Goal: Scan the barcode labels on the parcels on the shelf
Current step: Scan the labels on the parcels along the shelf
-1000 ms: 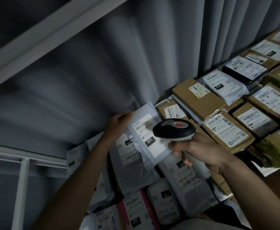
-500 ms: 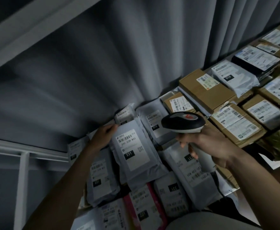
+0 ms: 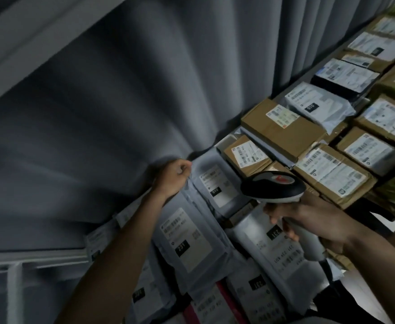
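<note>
Now your right hand (image 3: 308, 220) curls its grip around the scanner (image 3: 273, 187), head over the grey mailers. Your left hand (image 3: 172, 177) pinches the top edge of a grey mailer (image 3: 217, 183) just left of the scanner.

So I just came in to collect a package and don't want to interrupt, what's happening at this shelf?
A person is working through parcels on the shelf with a handheld barcode scanner, gripped in the right hand. The left hand is at the top edge of a grey mailer bag near the curtain, its fingers curled, apparently pinching the bag. The scanner points over the grey bags; the cardboard boxes lie further right.
</note>
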